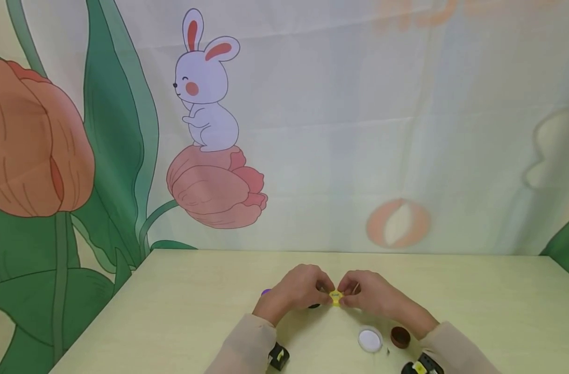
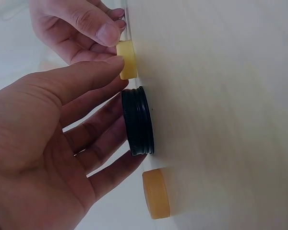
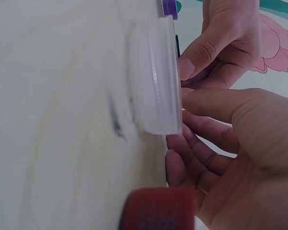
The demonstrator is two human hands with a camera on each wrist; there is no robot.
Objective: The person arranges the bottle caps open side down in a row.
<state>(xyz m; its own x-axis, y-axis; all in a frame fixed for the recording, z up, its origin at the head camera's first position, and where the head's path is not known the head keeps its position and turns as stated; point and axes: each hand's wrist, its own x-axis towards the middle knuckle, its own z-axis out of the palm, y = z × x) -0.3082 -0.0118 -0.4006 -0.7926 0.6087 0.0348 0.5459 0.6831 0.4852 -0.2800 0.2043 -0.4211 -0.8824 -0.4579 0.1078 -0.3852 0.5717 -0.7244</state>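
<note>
A small yellow bottle cap (image 1: 336,296) with print on its top sits between both hands, close over the table. My left hand (image 1: 296,291) pinches its left side with thumb and fingers. From the opposite side my right hand (image 1: 378,297) grips it the same way. In the left wrist view the left thumb presses the cap's near edge. The left hand's other fingers spread behind a black ribbed cap (image 2: 138,122) standing on the table. The right wrist view has the yellow cap hidden behind a white round lid (image 3: 156,79).
An orange cap (image 2: 156,194) stands beyond the black one. Partly behind the left wrist lies a purple cap (image 1: 266,292). A red-brown cap (image 1: 400,337) lies by the right forearm, near the white lid, with a tiny dark bit between them. A printed cloth (image 1: 312,130) hangs behind the table.
</note>
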